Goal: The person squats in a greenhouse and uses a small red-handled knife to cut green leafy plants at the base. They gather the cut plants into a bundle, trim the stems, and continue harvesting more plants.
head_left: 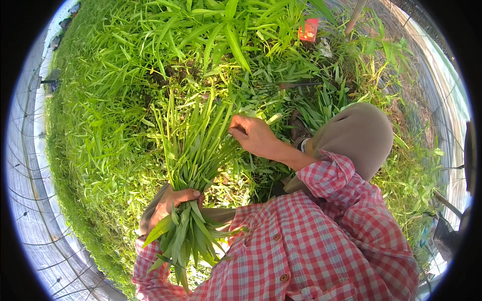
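My left hand [169, 205] is closed around a thick bunch of narrow-leaved greens [194, 158] that look like water spinach. The pale green stems fan upward from the fist, and the leaves [186, 235] hang below it towards my lap. At the right side of the stems is my right hand [254, 135], its thumb and forefinger drawn together beside the outer stalks. Whether a stem or leaf is pinched between those fingertips is hard to make out.
Dense growing greens [94, 124] cover the left and far ground. Loose greens [325, 103] lie near my shoe [300, 128]. Beyond are a thin dark-handled tool [301, 85], a red printed packet [308, 30] and a stake [356, 17]. Plastic sheeting [28, 180] borders the left.
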`<action>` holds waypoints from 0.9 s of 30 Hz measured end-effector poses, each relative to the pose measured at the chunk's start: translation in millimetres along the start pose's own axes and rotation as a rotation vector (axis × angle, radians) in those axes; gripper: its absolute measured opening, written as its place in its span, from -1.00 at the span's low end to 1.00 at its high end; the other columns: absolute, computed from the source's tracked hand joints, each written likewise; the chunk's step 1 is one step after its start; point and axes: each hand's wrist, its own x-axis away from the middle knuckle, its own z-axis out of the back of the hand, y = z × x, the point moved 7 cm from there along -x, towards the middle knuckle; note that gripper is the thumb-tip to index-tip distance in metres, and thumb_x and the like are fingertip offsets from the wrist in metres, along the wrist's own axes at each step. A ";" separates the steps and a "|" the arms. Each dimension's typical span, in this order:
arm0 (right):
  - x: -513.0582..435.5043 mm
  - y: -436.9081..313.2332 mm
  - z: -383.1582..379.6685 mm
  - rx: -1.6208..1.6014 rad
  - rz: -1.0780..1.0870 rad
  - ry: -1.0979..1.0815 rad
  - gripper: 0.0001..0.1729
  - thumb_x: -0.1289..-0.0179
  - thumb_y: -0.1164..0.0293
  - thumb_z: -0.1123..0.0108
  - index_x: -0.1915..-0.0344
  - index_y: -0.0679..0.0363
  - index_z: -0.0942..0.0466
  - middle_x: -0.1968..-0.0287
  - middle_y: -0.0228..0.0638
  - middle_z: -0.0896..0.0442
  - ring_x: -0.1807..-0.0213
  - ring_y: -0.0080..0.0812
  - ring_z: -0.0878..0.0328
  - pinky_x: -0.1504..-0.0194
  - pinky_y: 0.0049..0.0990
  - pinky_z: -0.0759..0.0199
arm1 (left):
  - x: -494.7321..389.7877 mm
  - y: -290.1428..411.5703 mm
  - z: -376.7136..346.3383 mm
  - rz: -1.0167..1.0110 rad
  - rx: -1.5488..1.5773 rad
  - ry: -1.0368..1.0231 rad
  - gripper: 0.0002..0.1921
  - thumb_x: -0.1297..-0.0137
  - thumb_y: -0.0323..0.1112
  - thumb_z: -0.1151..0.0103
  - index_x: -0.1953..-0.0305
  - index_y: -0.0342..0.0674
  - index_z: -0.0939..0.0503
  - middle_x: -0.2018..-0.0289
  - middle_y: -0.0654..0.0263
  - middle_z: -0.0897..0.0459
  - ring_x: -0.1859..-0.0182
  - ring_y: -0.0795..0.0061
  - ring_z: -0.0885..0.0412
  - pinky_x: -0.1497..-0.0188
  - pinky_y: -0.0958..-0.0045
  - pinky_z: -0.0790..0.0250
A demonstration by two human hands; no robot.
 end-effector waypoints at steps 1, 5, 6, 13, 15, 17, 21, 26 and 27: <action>-2.8 7.6 9.7 0.074 -0.089 0.063 -0.81 -0.38 0.36 -0.20 0.24 0.26 -0.49 0.50 -0.46 -0.51 0.54 -0.55 -0.31 0.44 -0.42 -0.25 | 0.0 -1.4 0.5 0.023 0.016 0.000 -0.67 -0.30 -0.16 -0.07 0.38 -0.37 -0.59 0.53 0.21 -0.62 0.50 0.47 -0.52 0.42 0.45 -0.35; -1.5 32.9 34.8 -0.683 -0.302 0.359 -0.74 -0.45 0.28 -0.18 0.31 0.24 -0.49 0.57 -0.53 -0.39 0.60 -0.64 -0.19 0.53 -0.52 -0.14 | -5.0 -6.1 5.5 -0.021 0.205 0.003 -0.68 -0.30 -0.12 -0.08 0.37 -0.31 -0.50 0.56 0.25 -0.53 0.54 0.48 -0.44 0.47 0.47 -0.30; -0.6 31.3 30.0 -0.659 -0.299 0.282 -0.67 -0.48 0.19 -0.15 0.31 0.23 -0.49 0.58 -0.56 -0.34 0.60 -0.69 -0.13 0.54 -0.56 -0.07 | -8.4 -9.3 5.8 -0.003 0.258 -0.033 -0.68 -0.30 -0.11 -0.08 0.37 -0.29 -0.47 0.57 0.27 -0.51 0.54 0.48 -0.42 0.48 0.47 -0.28; 6.6 13.7 -8.2 -0.449 -0.262 -0.124 -0.57 -0.50 0.11 -0.08 0.06 0.29 -0.60 0.49 -0.48 -0.50 0.53 -0.67 -0.31 0.49 -0.57 -0.22 | -23.3 -16.9 6.1 0.018 0.457 -0.241 -0.66 -0.30 -0.02 -0.08 0.34 -0.23 -0.46 0.47 0.27 -0.54 0.44 0.50 -0.42 0.39 0.47 -0.26; 6.5 9.3 -11.5 -0.454 -0.256 -0.168 -0.55 -0.48 0.15 -0.12 -0.08 0.33 -0.56 0.43 -0.45 -0.55 0.45 -0.65 -0.39 0.41 -0.56 -0.31 | -23.4 -17.9 7.6 0.029 0.391 -0.218 -0.66 -0.29 -0.03 -0.09 0.33 -0.23 -0.46 0.47 0.26 -0.54 0.44 0.49 -0.42 0.38 0.47 -0.26; 7.1 4.6 -13.4 -0.515 -0.239 -0.198 -0.55 -0.43 0.18 -0.17 -0.03 0.37 -0.56 0.40 -0.42 -0.57 0.41 -0.64 -0.42 0.36 -0.55 -0.35 | -22.2 -16.9 3.7 0.055 0.409 -0.262 -0.66 -0.29 -0.04 -0.10 0.32 -0.25 -0.47 0.45 0.26 -0.55 0.42 0.48 -0.45 0.34 0.46 -0.30; 10.3 1.3 -20.5 -0.400 -0.169 -0.302 -0.60 -0.40 0.26 -0.20 -0.03 0.38 -0.56 0.33 -0.35 -0.63 0.32 -0.56 -0.50 0.25 -0.50 -0.42 | -23.2 -15.2 -1.0 0.097 0.431 -0.276 -0.68 -0.31 -0.09 -0.09 0.30 -0.29 -0.50 0.44 0.25 -0.56 0.40 0.46 -0.49 0.31 0.46 -0.36; 6.1 10.3 -25.6 -0.460 -0.139 -0.257 -0.70 -0.40 0.36 -0.20 0.00 0.33 -0.54 0.33 -0.42 -0.60 0.38 -0.61 -0.43 0.34 -0.51 -0.36 | -28.8 -13.7 -2.9 0.040 0.291 -0.199 -0.68 -0.28 -0.09 -0.13 0.32 -0.26 -0.40 0.55 0.28 -0.43 0.55 0.46 -0.37 0.51 0.45 -0.27; 4.6 10.8 -25.5 -0.452 -0.108 -0.233 -0.72 -0.40 0.37 -0.20 0.02 0.33 -0.54 0.33 -0.42 -0.60 0.38 -0.61 -0.43 0.34 -0.51 -0.36 | -29.1 -13.5 -3.0 0.033 0.274 -0.196 -0.67 -0.28 -0.09 -0.13 0.32 -0.26 -0.40 0.55 0.28 -0.44 0.54 0.46 -0.38 0.50 0.44 -0.28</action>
